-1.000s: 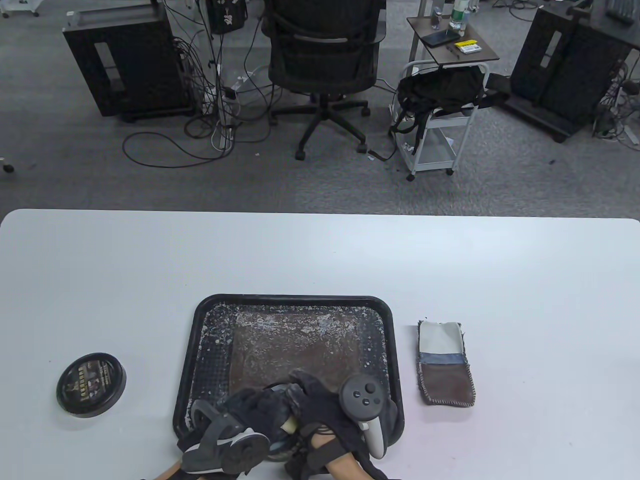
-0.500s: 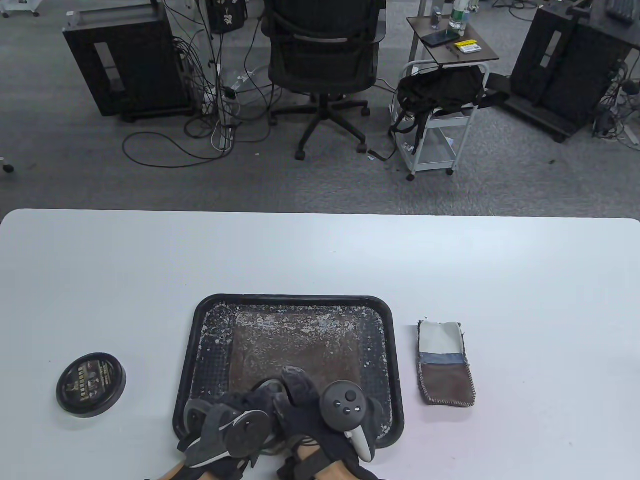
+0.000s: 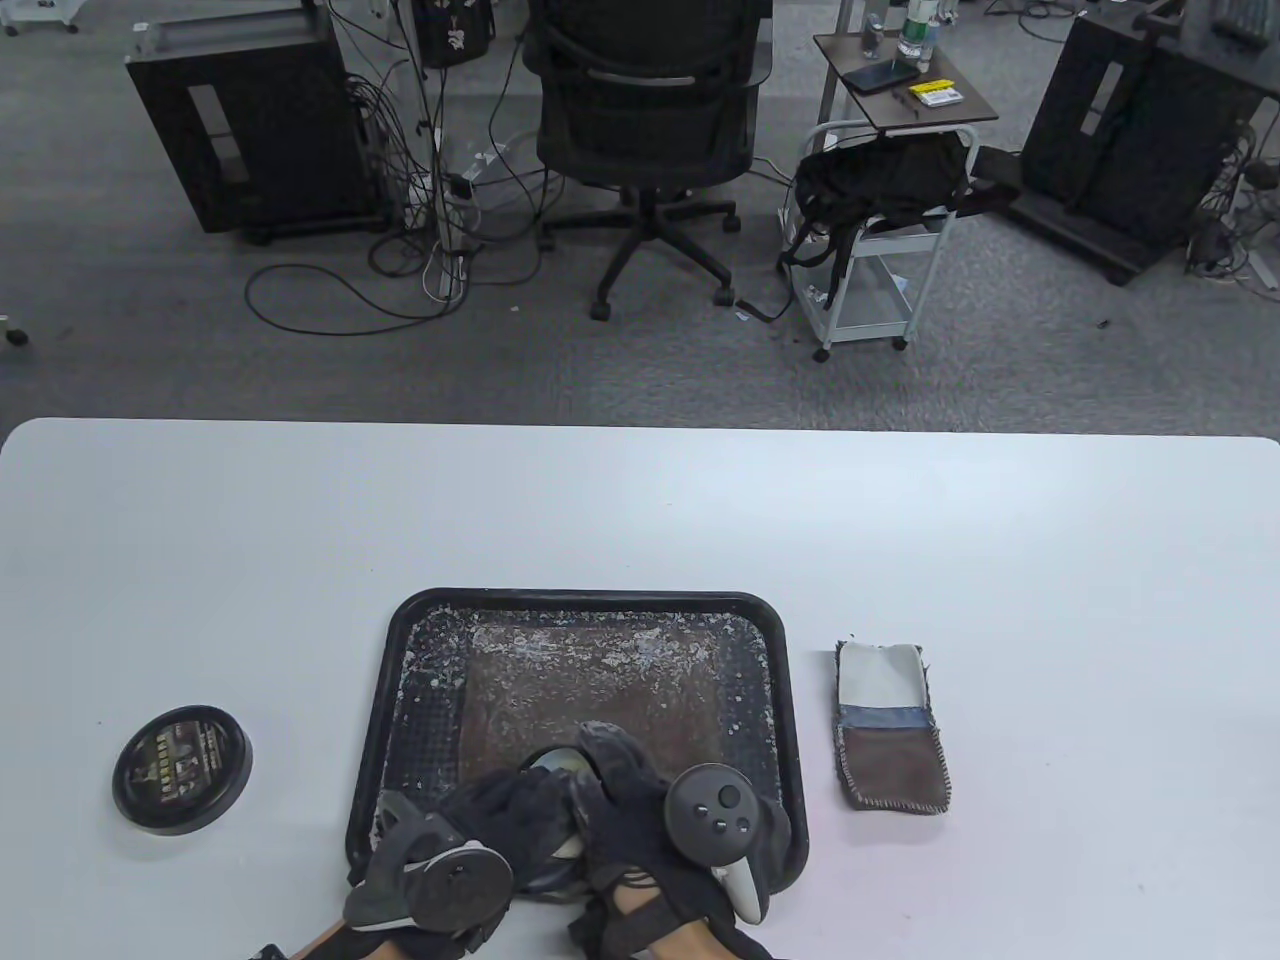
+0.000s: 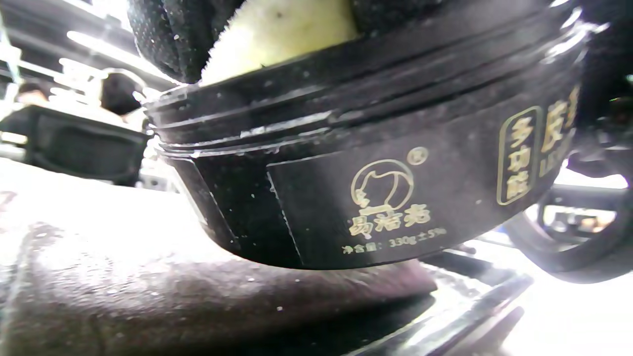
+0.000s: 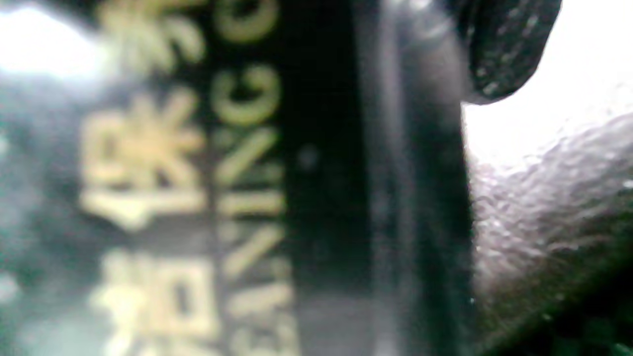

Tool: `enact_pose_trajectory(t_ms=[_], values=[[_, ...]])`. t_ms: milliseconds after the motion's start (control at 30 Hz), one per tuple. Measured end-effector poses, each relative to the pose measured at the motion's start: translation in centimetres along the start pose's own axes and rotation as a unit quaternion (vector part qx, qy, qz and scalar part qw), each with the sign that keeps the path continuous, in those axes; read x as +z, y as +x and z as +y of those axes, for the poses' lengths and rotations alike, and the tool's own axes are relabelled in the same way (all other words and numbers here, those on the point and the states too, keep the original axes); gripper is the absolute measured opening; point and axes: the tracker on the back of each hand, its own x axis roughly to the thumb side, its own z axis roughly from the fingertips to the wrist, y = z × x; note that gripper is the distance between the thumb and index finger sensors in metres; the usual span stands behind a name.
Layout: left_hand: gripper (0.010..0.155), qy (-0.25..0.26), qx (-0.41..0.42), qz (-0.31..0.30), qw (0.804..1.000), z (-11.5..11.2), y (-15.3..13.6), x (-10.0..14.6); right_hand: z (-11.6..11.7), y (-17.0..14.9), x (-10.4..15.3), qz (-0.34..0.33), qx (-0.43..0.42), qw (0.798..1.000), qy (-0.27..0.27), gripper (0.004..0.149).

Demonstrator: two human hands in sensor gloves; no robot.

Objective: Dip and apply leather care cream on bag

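Observation:
A black cream jar [image 3: 553,762] with gold print sits low over the near end of the brown leather bag [image 3: 590,680], which lies flat in the black tray [image 3: 400,640]. My right hand [image 3: 620,785] curls round the jar's right side; in the right wrist view the jar [image 5: 247,173] fills the frame, with one fingertip [image 5: 499,44] over its rim. My left hand [image 3: 510,800] pinches a pale yellow sponge [image 4: 277,34] and pushes it down into the jar [image 4: 376,188]. White flecks cover the bag [image 4: 123,277]. Most of the jar is hidden under both hands.
The jar's black lid [image 3: 182,770] lies on the white table left of the tray. A folded cloth [image 3: 892,725], white, blue and brown, lies right of the tray. Beyond the table's far edge stand an office chair [image 3: 640,110] and a cart [image 3: 880,240].
Both hands and the jar swayed left, then back right and a little forward over the bag's near end. The left hand stays over the jar's mouth, and the jar's rim now shows.

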Motion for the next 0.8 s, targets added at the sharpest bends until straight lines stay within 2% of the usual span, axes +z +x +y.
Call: enact_pose_trajectory(t_ms=[200, 433, 600, 800], values=[[0.052, 0.013, 0.020, -0.064, 0.998, 0.4, 0.1, 0.4, -0.2, -0.6, -0.1, 0.011, -0.043, 0.999, 0.015, 0.057], [0.051, 0.000, 0.035, -0.083, 0.996, 0.1, -0.1, 0.5, -0.2, -0.4, -0.1, 0.009, -0.038, 0.999, 0.024, 0.057], [0.050, 0.022, -0.020, -0.064, 0.998, 0.1, 0.9, 0.5, 0.0, 0.3, 0.0, 0.003, 0.005, 1.000, 0.015, 0.057], [0.045, 0.047, -0.093, -0.023, 0.994, 0.2, 2.3, 0.1, 0.1, 0.4, 0.2, 0.013, 0.006, 1.000, 0.013, 0.058]])
